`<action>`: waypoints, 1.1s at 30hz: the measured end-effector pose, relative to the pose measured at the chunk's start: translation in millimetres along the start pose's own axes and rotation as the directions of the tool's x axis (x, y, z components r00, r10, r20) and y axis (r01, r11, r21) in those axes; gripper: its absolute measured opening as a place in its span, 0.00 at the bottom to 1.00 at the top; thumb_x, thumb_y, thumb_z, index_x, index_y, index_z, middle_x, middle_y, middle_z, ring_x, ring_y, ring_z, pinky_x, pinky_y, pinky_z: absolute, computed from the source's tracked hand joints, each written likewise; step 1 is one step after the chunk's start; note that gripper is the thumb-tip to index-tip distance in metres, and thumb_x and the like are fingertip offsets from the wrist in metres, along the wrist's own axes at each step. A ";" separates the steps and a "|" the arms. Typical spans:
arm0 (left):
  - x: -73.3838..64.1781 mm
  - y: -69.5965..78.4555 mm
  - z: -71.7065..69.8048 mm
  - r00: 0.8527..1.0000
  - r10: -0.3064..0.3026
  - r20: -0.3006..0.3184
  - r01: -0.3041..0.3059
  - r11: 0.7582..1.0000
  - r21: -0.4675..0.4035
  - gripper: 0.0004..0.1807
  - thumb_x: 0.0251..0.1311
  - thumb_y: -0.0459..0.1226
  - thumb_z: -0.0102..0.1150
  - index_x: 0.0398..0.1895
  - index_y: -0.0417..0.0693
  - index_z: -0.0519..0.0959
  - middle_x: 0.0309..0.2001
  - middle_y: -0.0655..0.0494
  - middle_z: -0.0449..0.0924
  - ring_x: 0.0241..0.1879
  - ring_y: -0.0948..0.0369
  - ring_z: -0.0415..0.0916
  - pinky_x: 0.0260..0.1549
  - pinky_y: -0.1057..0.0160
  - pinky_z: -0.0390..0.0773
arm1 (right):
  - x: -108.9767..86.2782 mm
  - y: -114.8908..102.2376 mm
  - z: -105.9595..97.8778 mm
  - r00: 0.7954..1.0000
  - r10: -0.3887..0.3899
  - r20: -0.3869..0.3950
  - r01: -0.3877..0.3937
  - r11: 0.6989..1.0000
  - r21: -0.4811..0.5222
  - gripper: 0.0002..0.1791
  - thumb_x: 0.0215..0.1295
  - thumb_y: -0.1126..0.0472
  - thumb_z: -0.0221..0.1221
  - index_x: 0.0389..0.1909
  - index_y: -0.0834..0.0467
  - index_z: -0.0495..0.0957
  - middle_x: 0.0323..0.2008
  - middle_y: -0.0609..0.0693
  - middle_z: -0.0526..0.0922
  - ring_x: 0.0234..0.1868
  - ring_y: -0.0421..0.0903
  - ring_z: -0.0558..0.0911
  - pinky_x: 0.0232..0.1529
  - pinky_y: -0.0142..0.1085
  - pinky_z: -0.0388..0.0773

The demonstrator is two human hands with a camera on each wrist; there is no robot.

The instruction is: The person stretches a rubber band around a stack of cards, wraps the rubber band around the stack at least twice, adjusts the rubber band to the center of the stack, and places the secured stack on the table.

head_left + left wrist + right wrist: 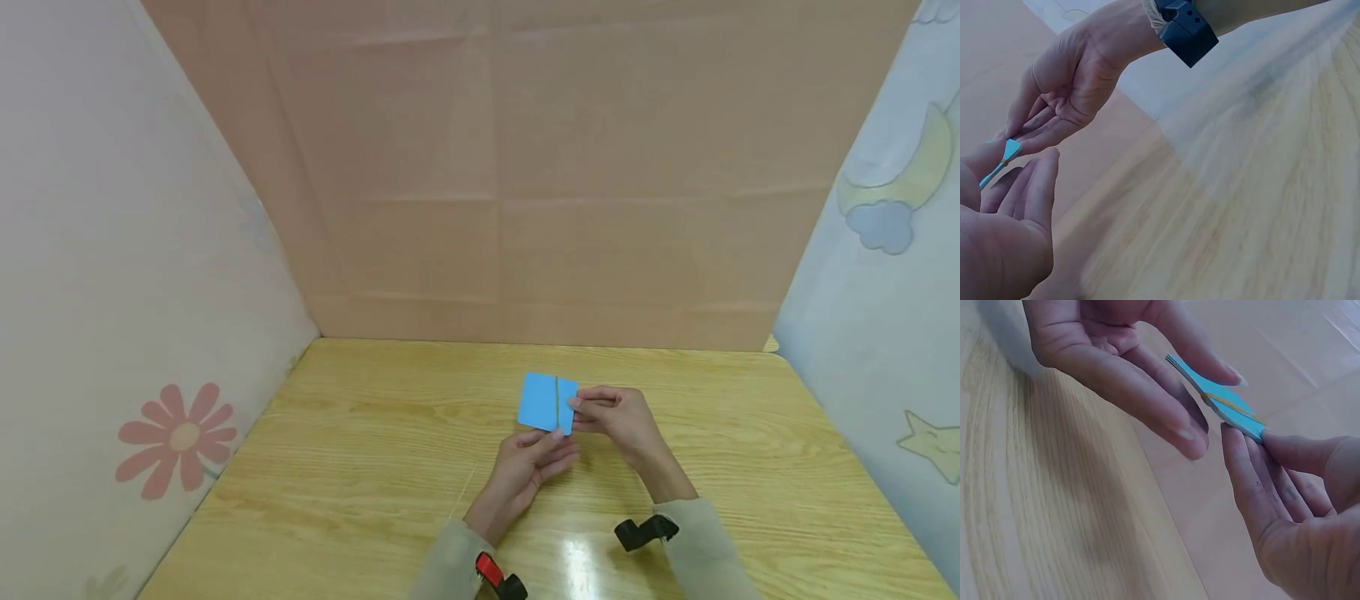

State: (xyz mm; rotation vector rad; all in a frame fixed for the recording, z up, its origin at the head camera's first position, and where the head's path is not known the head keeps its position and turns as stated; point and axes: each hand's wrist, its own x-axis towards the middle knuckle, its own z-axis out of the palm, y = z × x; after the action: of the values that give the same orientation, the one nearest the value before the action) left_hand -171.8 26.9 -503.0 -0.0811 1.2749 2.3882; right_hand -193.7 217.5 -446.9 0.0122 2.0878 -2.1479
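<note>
A thin stack of blue cards (538, 402) is held up over the table, bent slightly along its length. A yellowish rubber band (557, 403) runs round it near its right side. My right hand (626, 421) pinches the right edge between thumb and fingers, which the right wrist view shows closely. From the near side, my left hand (521, 467) holds the lower edge, thumb over the top by the band, fingers spread underneath. In the left wrist view only a small blue corner of the cards (1011, 149) shows between the hands.
The wood-grain table (337, 467) reaches back to a hanging creased brown sheet (495, 167). Pale walls with a pink flower (180, 442) on the left and a moon and star on the right stand at the sides. Each wrist wears a small dark camera (647, 532).
</note>
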 end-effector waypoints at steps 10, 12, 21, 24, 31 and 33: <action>4.2 -1.4 3.7 0.999 -0.031 -0.018 0.032 0.998 0.047 0.17 0.67 0.34 0.70 0.51 0.27 0.84 0.49 0.35 0.89 0.45 0.54 0.92 0.52 0.58 0.89 | 1.0 3.1 -1.4 1.000 0.006 0.007 -0.006 1.000 0.003 0.22 0.72 0.66 0.65 0.59 0.78 0.77 0.34 0.46 0.92 0.35 0.42 0.91 0.44 0.39 0.92; 3.7 -1.2 3.2 0.999 -0.018 -0.030 0.020 0.999 0.049 0.14 0.67 0.33 0.70 0.49 0.28 0.85 0.47 0.36 0.90 0.44 0.55 0.92 0.51 0.58 0.90 | 2.0 4.7 -0.2 1.000 0.009 0.009 -0.009 1.000 0.004 0.21 0.72 0.66 0.66 0.57 0.77 0.78 0.34 0.46 0.92 0.35 0.42 0.91 0.44 0.39 0.92; -0.1 1.4 2.9 1.000 -0.017 -0.017 0.018 0.998 0.063 0.10 0.68 0.32 0.68 0.45 0.30 0.86 0.47 0.36 0.90 0.44 0.55 0.92 0.51 0.59 0.89 | 0.3 6.7 -0.1 1.000 0.018 0.010 -0.018 1.000 -0.018 0.18 0.72 0.66 0.65 0.56 0.76 0.78 0.33 0.46 0.90 0.34 0.42 0.90 0.43 0.39 0.92; -0.2 2.1 3.9 0.999 -0.022 -0.026 0.024 0.997 0.072 0.10 0.68 0.31 0.68 0.44 0.30 0.86 0.46 0.35 0.90 0.43 0.54 0.92 0.50 0.59 0.90 | -1.7 6.5 -1.5 1.000 0.007 0.019 -0.006 1.000 -0.019 0.18 0.72 0.66 0.65 0.54 0.76 0.78 0.33 0.46 0.90 0.34 0.42 0.90 0.45 0.40 0.92; -0.6 3.4 0.6 0.999 0.006 -0.034 -0.001 0.992 0.130 0.10 0.69 0.31 0.67 0.43 0.28 0.85 0.46 0.31 0.89 0.43 0.52 0.92 0.49 0.58 0.90 | -3.0 7.8 -2.9 0.999 -0.010 0.039 0.011 1.000 -0.010 0.16 0.72 0.67 0.65 0.52 0.76 0.78 0.33 0.47 0.90 0.34 0.42 0.90 0.47 0.45 0.92; -0.8 4.4 -2.1 0.999 0.005 -0.036 0.000 0.992 0.129 0.09 0.69 0.31 0.66 0.43 0.28 0.85 0.45 0.33 0.90 0.42 0.53 0.92 0.48 0.59 0.90 | -3.7 7.5 -4.2 0.999 -0.018 0.040 0.018 1.000 -0.011 0.16 0.72 0.67 0.65 0.52 0.76 0.78 0.33 0.47 0.90 0.34 0.43 0.90 0.47 0.46 0.92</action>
State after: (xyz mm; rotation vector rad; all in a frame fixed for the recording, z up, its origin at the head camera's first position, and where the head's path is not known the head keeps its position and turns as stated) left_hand -173.1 22.8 -500.6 -0.0850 1.4431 2.3098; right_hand -189.6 221.8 -454.1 -0.0501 2.0858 -2.1283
